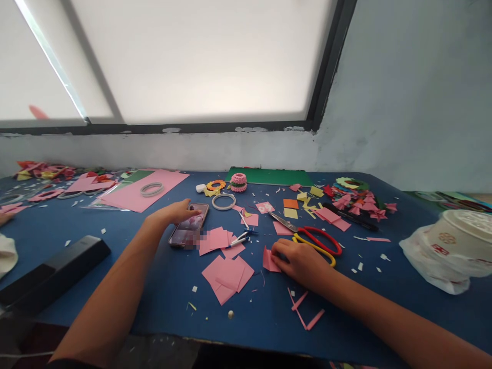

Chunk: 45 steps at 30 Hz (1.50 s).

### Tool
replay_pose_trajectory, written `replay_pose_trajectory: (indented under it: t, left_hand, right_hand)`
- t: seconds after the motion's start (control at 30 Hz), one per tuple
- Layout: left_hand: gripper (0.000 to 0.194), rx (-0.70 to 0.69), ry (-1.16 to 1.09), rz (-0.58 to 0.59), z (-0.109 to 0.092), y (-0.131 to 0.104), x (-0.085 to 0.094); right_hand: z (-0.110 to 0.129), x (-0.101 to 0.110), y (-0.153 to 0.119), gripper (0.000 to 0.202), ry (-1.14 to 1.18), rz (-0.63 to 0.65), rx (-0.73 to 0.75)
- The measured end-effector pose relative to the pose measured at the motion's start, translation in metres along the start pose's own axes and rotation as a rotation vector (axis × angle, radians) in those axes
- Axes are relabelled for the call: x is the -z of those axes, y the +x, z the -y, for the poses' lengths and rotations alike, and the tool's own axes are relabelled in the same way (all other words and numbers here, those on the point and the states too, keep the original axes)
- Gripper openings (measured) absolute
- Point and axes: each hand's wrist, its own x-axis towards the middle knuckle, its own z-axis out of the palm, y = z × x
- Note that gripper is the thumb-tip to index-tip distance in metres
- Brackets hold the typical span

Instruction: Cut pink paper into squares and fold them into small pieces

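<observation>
My left hand (176, 211) reaches over a smartphone (189, 228) lying on the table, fingers stretched out over its lit screen and holding nothing. In my right hand (302, 261) the fingers close on a folded piece of pink paper (270, 261), pinched against the tabletop. Just behind that hand lie scissors (315, 241) with red and yellow handles, blades pointing away to the left. Between my hands are loose pink paper squares (227, 274) and a blue and white pen-like tool (239, 239).
The blue table (165, 302) is strewn with paper scraps. A tape roll (223, 201) and a ring-shaped paper stack (239, 182) stand farther back. Folded paper flowers (365, 201) lie at right, near a bagged paper tub (455, 246). A black box (57, 269) sits left; another person's sleeve (6, 254) shows.
</observation>
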Motion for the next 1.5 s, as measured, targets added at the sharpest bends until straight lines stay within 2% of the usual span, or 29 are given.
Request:
replay_pose_trajectory:
  t: [0.2,0.4,0.6,0.8,1.0,1.13,1.23,1.33,1.5]
  left_hand:
    - [0.063,0.007,0.077,-0.003,0.000,0.001,0.000]
    - [0.065,-0.006,0.107,-0.017,-0.001,0.002,-0.001]
    - [0.071,0.001,0.040,0.006,-0.002,-0.002,0.001]
    - [0.065,0.015,-0.095,0.052,-0.002,-0.006,0.004]
    - [0.067,0.027,-0.129,0.055,-0.003,-0.005,0.003]
    - [0.083,0.040,-0.112,0.067,-0.006,-0.009,0.003]
    - [0.095,0.073,-0.006,0.100,-0.009,-0.015,0.000]
    - [0.083,0.122,0.117,0.067,-0.013,-0.020,-0.007]
    - [0.069,0.148,0.162,-0.072,-0.009,-0.030,-0.019]
  right_hand:
    - [0.000,0.000,-0.001,0.014,0.014,0.004,-0.003]
    - [0.000,0.000,0.000,0.013,0.022,0.008,-0.003]
    - [0.000,-0.001,0.000,0.013,0.027,0.003,-0.002]
    - [0.000,-0.001,0.000,0.012,0.018,-0.002,-0.012]
    - [0.000,0.001,0.000,0.012,0.029,0.009,-0.028]
    - [0.002,0.002,-0.001,0.014,0.023,0.009,-0.018]
    - [0.002,0.003,-0.001,0.015,0.029,0.005,-0.021]
    - [0.002,0.003,0.000,0.015,0.043,-0.001,-0.020]
    - [0.002,0.002,-0.002,0.014,0.025,-0.008,-0.022]
